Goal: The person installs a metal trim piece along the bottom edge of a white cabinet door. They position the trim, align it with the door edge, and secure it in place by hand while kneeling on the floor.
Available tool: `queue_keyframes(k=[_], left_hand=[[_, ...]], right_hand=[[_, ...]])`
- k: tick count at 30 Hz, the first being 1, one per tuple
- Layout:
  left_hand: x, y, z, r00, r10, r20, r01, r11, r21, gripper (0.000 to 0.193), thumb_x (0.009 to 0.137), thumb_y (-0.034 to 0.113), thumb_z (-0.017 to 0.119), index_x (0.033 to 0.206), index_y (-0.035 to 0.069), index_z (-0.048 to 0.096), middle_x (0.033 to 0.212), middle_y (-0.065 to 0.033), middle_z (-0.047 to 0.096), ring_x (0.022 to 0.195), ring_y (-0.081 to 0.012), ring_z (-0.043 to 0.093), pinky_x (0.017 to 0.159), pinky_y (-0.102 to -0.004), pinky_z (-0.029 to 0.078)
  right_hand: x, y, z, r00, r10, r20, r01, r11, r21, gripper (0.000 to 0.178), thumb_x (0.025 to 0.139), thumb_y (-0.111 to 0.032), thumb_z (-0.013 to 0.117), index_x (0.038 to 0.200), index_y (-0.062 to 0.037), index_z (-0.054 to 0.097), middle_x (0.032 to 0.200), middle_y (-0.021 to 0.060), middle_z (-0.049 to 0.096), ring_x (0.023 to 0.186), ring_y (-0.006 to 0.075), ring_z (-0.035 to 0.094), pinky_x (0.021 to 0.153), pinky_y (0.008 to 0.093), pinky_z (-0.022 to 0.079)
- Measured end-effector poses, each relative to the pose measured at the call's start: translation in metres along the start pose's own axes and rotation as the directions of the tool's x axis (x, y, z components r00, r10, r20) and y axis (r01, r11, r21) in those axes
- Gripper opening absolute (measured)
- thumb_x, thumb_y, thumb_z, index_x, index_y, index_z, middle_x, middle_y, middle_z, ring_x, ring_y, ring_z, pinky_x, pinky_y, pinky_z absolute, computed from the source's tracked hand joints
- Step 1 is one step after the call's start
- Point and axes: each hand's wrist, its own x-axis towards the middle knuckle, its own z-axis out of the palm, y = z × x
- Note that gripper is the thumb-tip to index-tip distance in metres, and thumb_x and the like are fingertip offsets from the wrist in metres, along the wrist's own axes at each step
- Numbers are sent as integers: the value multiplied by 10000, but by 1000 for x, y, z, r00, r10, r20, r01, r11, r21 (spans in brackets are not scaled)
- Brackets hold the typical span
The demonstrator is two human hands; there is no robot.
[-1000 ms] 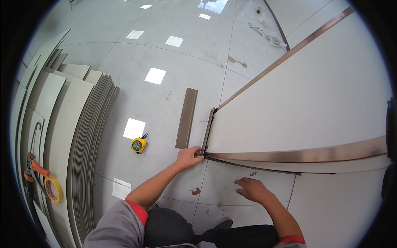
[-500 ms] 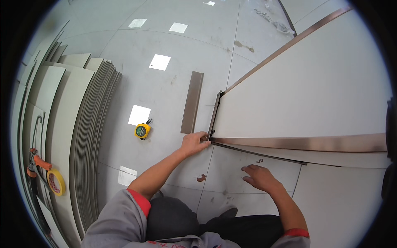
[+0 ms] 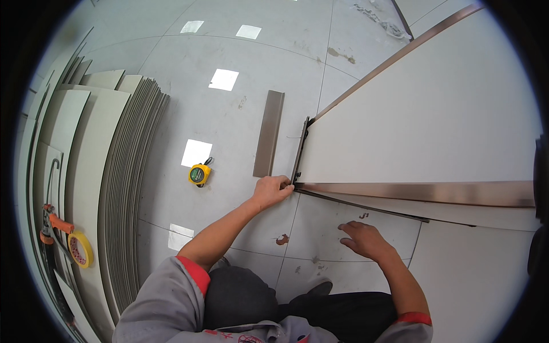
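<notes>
Since a moment ago the view has drifted a little, so the white panel's corner and both hands sit slightly lower, while the hands keep much the same places. Left hand (image 3: 273, 190) reaches forward and closes its fingers on the near corner of a large white panel (image 3: 423, 131) lying flat on the tiled floor (image 3: 229, 51), right where a dark metal end strip (image 3: 299, 150) meets a long brown metal edge trim (image 3: 417, 191); whether it pinches the strip or only presses on it is hard to tell at this size. Right hand (image 3: 365, 240) lies flat on the floor with its fingers loosely spread, holding nothing, just below a thin dark rail (image 3: 366, 206) that runs out from the corner. A loose grey metal strip (image 3: 269, 133) lies on the floor just left of the panel's end, apart from it. Further left sits a yellow tape measure (image 3: 199, 174). Along the left side leans a thick stack of pale sheets (image 3: 123, 188), with a roll of yellow tape (image 3: 80, 249) and an orange-handled tool (image 3: 55, 220) near it.
</notes>
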Motion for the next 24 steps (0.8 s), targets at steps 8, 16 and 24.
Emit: queue_keyframes(k=[8,16,24], left_hand=[[6,-4,0,997,-64,-43,57,987,-148,358,878,407,632,959,84,763,851,-119,745,833,-305,713,766,-392,549],[82,5,-16,984,-66,-164,44,990,-134,371,917,380,593,952,48,755,866,-142,737,833,-363,689,807,-439,531],[105,25,-29,989,-150,4,150,983,-102,393,878,410,622,845,47,771,701,-97,713,744,-280,704,746,-407,542]], right_hand=[[-2,-1,-3,1000,4,-4,-4,1000,-1,382,922,-259,670,1258,-88,604,1172,152,657,1028,349,653,870,440,542],[-1,-4,-8,1000,23,4,-23,999,24,387,928,-255,662,1268,-78,602,1184,155,653,1046,351,648,889,434,537],[-8,-3,-12,997,76,29,-77,997,29,388,934,-251,657,1277,-77,602,1184,160,654,1052,352,648,896,434,536]])
